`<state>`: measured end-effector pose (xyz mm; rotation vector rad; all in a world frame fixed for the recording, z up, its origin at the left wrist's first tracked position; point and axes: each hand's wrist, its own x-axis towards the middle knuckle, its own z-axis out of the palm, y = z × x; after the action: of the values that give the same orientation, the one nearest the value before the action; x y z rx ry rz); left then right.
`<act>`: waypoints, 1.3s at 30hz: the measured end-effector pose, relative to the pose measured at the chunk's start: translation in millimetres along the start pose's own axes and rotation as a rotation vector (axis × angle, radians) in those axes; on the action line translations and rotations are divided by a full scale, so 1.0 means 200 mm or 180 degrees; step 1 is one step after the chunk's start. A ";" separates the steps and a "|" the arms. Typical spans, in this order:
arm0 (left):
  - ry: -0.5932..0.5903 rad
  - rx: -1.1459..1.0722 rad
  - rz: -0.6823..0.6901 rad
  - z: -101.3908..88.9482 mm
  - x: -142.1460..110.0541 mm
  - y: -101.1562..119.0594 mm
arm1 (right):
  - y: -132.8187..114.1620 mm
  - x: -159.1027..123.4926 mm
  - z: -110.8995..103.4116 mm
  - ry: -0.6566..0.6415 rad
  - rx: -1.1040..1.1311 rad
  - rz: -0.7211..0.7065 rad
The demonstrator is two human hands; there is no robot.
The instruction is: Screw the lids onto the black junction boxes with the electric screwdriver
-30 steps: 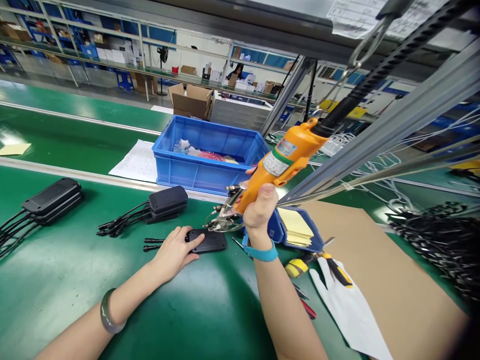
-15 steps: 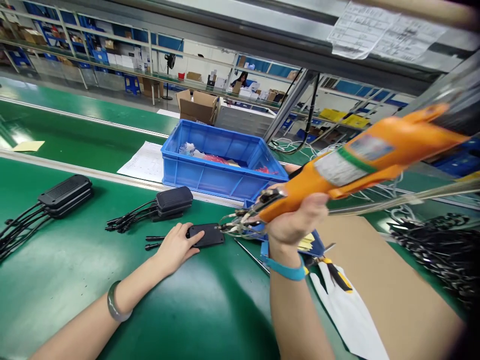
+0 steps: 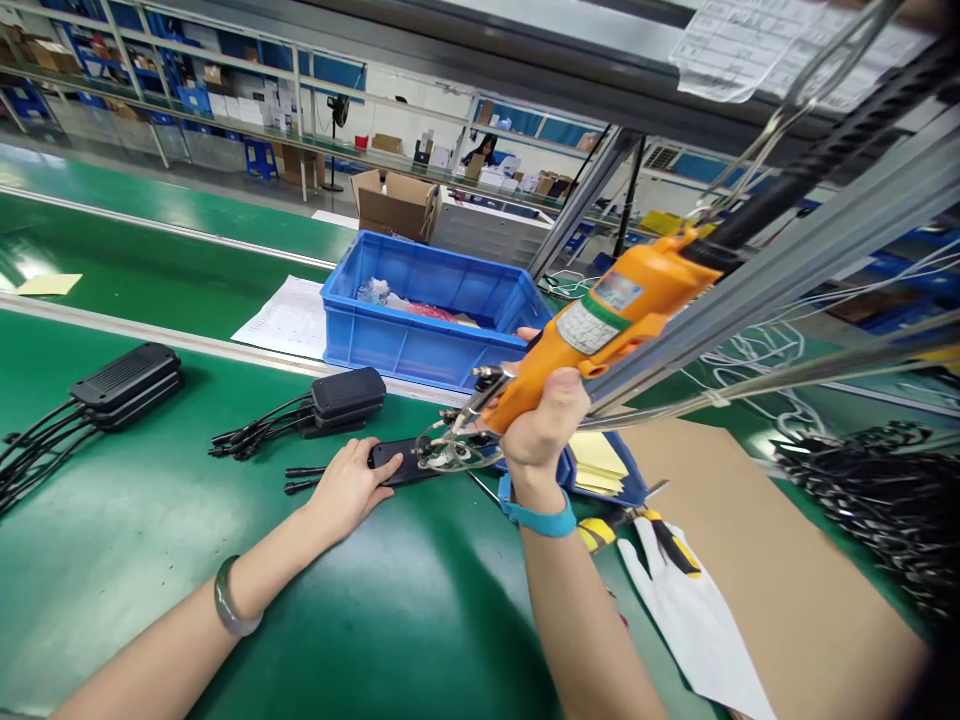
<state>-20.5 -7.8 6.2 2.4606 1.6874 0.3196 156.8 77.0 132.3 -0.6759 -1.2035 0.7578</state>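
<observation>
My right hand [image 3: 546, 420] is wrapped round an orange electric screwdriver [image 3: 600, 325], held tilted with its tip down to the left. Its tip, among thin wires and metal fittings, is over the right part of a flat black plastic case [image 3: 390, 468]; whether it touches cannot be made out. My left hand [image 3: 352, 490] holds the case's left end on the green bench, fingers at its far edge and thumb lying on its top. Two short black cable plugs [image 3: 304, 480] stick out to the left from the case. The case's right end is hidden behind the screwdriver's fittings.
Stacked black cases with cables [image 3: 349, 397] lie farther back, more [image 3: 127, 385] at the left. A blue bin [image 3: 420, 345] stands behind. To the right are a yellow-paper tray [image 3: 630, 475], a white glove [image 3: 690, 610], cardboard [image 3: 757, 520] and bundled black cables [image 3: 870, 490].
The screwdriver swung out to the right, its tip at the case's right end, then came back left and more upright over the case. The left hand stays on the case.
</observation>
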 end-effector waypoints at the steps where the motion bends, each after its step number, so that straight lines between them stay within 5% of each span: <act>1: -0.0016 -0.0013 -0.0009 0.00 0.00 0.00 | 0.01 -0.01 0.00 -0.0013 0.0011 -0.0029; 18: -0.0222 -0.0102 -0.0149 -0.03 0.01 0.01 | 0.07 -0.10 0.00 0.0027 -0.0154 -0.0134; 23: -0.0080 -0.0136 0.0018 -0.01 0.01 0.01 | -0.07 -0.07 0.02 0.0150 -0.0244 -0.0386; 29: -0.0076 -0.0264 0.0432 0.04 0.01 0.05 | -0.27 0.10 0.16 0.0249 -0.0045 -0.0417; 39: -0.0231 -0.0340 0.0070 0.06 0.00 0.07 | 0.05 -0.02 0.24 -0.0200 0.0107 0.0271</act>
<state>-6.1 -13.0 -1.5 2.3858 1.5735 0.3105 107.3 82.0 133.1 -0.6832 -1.2222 0.8742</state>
